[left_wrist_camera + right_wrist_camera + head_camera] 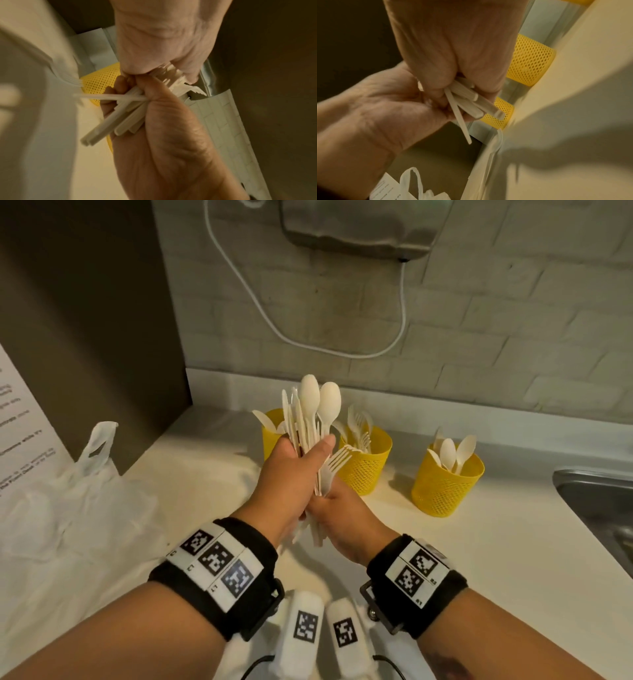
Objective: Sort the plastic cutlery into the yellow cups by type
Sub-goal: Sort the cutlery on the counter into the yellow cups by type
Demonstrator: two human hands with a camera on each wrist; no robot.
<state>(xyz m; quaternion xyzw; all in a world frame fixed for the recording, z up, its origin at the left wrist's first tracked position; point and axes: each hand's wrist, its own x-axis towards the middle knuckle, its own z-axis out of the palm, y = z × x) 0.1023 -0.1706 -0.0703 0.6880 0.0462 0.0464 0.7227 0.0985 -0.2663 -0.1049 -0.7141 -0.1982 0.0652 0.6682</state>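
Above the tabletop point(479, 542), left hand point(291, 474) clutches a cutlery bundle point(308, 419); right hand point(342, 515) pinches its handle ends.

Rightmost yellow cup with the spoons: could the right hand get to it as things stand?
Probably yes. The rightmost yellow cup stands on open counter, nothing between. But the right hand pinches the handle ends of the cutlery bundle that the left hand grips, so it must let go first.

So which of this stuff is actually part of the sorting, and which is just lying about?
Part of the job:
- cutlery bundle, gripped by left hand and right hand
- three yellow cups

Lying about:
- plastic bag
- sink
- white cable
- printed paper
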